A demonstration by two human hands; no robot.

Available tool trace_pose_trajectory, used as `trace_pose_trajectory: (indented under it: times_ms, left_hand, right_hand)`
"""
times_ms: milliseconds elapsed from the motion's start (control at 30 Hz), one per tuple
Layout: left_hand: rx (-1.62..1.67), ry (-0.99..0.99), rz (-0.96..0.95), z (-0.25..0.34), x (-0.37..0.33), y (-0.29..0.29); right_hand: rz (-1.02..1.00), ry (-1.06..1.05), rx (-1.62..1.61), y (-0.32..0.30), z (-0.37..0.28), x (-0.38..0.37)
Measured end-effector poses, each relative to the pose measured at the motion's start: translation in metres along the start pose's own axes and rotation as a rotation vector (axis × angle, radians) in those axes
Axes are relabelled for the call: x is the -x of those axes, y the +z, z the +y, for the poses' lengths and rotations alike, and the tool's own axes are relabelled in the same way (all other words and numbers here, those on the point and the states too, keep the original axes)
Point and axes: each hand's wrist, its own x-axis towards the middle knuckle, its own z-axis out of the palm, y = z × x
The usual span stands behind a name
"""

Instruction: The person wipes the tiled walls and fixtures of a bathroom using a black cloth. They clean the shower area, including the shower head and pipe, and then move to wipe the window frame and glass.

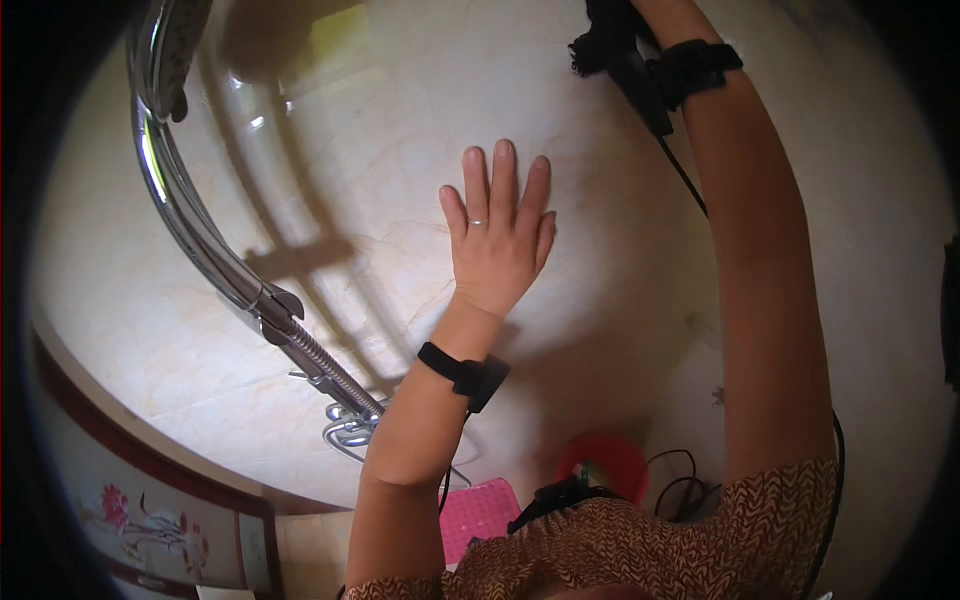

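My left hand (498, 245) lies flat against the pale marbled wall (600, 250), fingers spread and thumb out. It holds nothing; a thin ring sits on one finger. My right arm stretches up along the right, and only the base of my right hand (660, 12) shows at the top edge, its fingers out of frame. Close beside it is a black thing (605, 30) with a bristly, frayed edge; whether I grip it cannot be seen. Black straps with small devices are on my left wrist (465, 375) and my right wrist (695, 70).
A chrome shower pipe with a metal hose (325, 365) runs down the left, casting shadows on the wall. Low down are a pink perforated plastic item (482, 510), a red bucket (625, 465) and a black cable (685, 480). A flower-patterned panel (150, 520) is at lower left.
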Motion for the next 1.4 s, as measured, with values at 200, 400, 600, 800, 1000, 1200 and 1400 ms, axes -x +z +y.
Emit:
trace_pose_trajectory:
  times_ms: [200,400,600,800,1000,1200,1400]
  left_hand:
    - [-0.069,0.009,0.065,-0.003,0.001,0.004]
    - [-0.024,0.006,0.037,0.002,-0.002,0.004]
    - [-0.013,0.007,0.025,0.0,0.001,0.002]
    - [-0.063,-0.003,0.003,0.009,0.001,-0.001]
    - [-0.121,-0.003,-0.006,0.012,0.0,-0.003]
    - [-0.142,0.003,-0.004,0.012,0.001,0.001]
    - [-0.136,0.019,-0.019,0.011,-0.001,0.002]
  right_hand:
    - [-0.036,-0.021,0.032,-0.004,0.02,0.043]
    - [-0.074,-0.043,-0.04,-0.037,0.045,0.089]
    - [-0.087,0.136,0.093,-0.025,0.089,0.061]
    - [-0.073,-0.176,0.116,-0.039,0.118,0.002]
    - [-0.076,-0.109,0.065,-0.036,0.124,0.014]
    - [-0.065,-0.251,0.021,-0.048,0.182,0.076]
    - [-0.048,0.102,0.068,-0.041,0.223,0.05]
